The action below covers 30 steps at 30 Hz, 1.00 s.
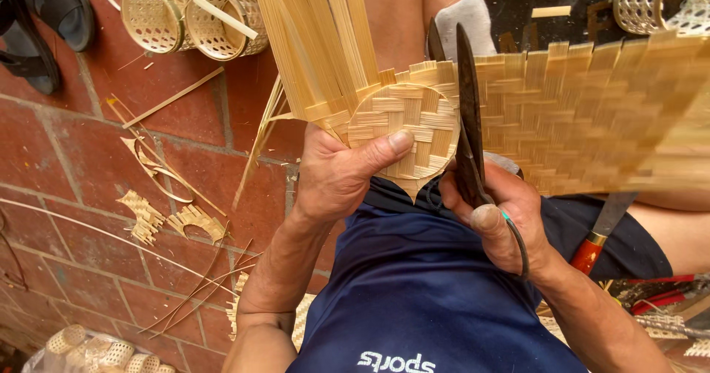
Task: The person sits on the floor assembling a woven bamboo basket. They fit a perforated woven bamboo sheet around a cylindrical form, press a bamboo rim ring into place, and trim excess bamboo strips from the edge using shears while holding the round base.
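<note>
A pale woven bamboo mat (562,114) was held above the lap, a round disc (403,133) marked out at its left end. Dark scissors (467,114) were stood upright just right of that disc, blades against the weave.

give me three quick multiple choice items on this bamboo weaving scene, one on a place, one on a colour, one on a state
1. Where do the woven cylinder baskets lie?
A. on the brick floor, upper left
B. on the person's lap
C. hung on a wall

2. What colour is the handle of the knife by the right leg?
A. blue
B. red
C. white

3. How do the scissors stand?
A. lying on the floor
B. gripped in the right hand, blades at the woven bamboo mat
C. held in the left hand

Answers:
1 A, they rest on the red bricks.
2 B, the handle is red.
3 B, the right hand grips them while the left thumb presses the weave.
</note>
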Motion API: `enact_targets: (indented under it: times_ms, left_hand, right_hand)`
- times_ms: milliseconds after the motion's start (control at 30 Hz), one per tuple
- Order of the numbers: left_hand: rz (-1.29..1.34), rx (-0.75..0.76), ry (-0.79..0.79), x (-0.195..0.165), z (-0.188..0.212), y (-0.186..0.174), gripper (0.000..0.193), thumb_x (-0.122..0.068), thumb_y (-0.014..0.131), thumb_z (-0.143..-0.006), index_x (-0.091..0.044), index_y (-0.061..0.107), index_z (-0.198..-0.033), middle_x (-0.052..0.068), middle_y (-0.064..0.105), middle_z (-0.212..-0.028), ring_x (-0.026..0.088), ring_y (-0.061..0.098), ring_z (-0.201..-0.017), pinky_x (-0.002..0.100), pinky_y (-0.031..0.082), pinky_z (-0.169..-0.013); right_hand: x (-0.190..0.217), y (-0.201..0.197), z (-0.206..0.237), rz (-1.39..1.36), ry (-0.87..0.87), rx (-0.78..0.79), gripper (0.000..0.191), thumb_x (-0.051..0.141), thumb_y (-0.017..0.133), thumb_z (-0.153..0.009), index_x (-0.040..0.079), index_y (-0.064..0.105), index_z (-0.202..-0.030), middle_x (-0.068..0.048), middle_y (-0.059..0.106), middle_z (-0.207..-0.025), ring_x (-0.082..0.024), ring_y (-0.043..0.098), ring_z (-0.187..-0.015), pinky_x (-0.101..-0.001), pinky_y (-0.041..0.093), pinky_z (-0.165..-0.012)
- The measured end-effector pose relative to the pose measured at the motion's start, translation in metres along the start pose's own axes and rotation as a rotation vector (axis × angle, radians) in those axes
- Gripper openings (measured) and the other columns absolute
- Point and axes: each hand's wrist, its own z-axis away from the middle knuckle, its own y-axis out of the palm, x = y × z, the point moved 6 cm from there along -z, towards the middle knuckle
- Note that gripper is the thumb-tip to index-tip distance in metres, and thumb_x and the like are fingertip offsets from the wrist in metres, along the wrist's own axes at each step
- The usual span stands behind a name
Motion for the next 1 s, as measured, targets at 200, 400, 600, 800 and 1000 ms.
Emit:
enact_targets:
  times_ms: [200, 400, 600, 800, 1000]
  left_hand:
    - [-0.056, -0.008, 0.009, -0.021, 0.008, -0.011, 0.023, 0.0, 0.069, -0.104, 0.007, 0.068, -0.126, 0.013, 0.075, -0.108, 0.017, 0.072, -0.096, 0.035, 0.063, -0.089]
    - [-0.113, -0.07, 0.025, -0.021, 0.012, -0.027, 0.027, 0.0, 0.07, -0.101, 0.007, 0.067, -0.127, 0.013, 0.074, -0.113, 0.018, 0.072, -0.101, 0.035, 0.062, -0.09]
    - [0.075, -0.238, 0.035, -0.007, 0.022, -0.067, 0.03, 0.002, 0.07, -0.097, 0.008, 0.067, -0.126, 0.015, 0.075, -0.116, 0.02, 0.073, -0.103, 0.036, 0.061, -0.094]
    - [0.118, -0.307, 0.109, -0.013, 0.049, -0.086, 0.029, 0.005, 0.07, -0.097, 0.009, 0.067, -0.125, 0.016, 0.075, -0.117, 0.023, 0.074, -0.104, 0.038, 0.062, -0.096]
    - [0.067, -0.109, 0.127, -0.01, 0.033, -0.015, 0.031, 0.004, 0.073, -0.1, 0.006, 0.067, -0.131, 0.014, 0.074, -0.117, 0.02, 0.072, -0.107, 0.037, 0.061, -0.1]
  right_hand:
    - [0.03, 0.023, -0.011, -0.327, 0.027, 0.3, 0.11, 0.09, 0.054, -0.081, -0.002, 0.048, -0.14, -0.01, 0.058, -0.106, -0.013, 0.051, -0.086, -0.0272, 0.044, -0.071]
    - [0.017, 0.019, -0.028, 0.008, -0.016, 0.144, 0.098, 0.09, 0.049, -0.086, -0.002, 0.067, -0.114, -0.002, 0.054, -0.081, -0.007, 0.045, -0.07, -0.0225, 0.034, -0.061]
    - [-0.022, 0.042, -0.053, -0.069, 0.07, 0.181, 0.081, 0.075, 0.058, -0.087, -0.001, 0.063, -0.115, -0.001, 0.059, -0.071, -0.005, 0.042, -0.049, -0.0215, 0.033, -0.043]
    - [0.003, 0.048, -0.053, -0.066, -0.214, 0.287, 0.104, 0.082, 0.063, -0.087, -0.002, 0.045, -0.147, -0.006, 0.057, -0.114, -0.011, 0.055, -0.092, -0.0245, 0.05, -0.077]
    - [-0.005, 0.02, -0.013, 0.146, -0.272, 0.058, 0.122, 0.09, 0.056, -0.081, -0.002, 0.038, -0.158, -0.005, 0.054, -0.112, -0.014, 0.048, -0.099, -0.0282, 0.042, -0.089]
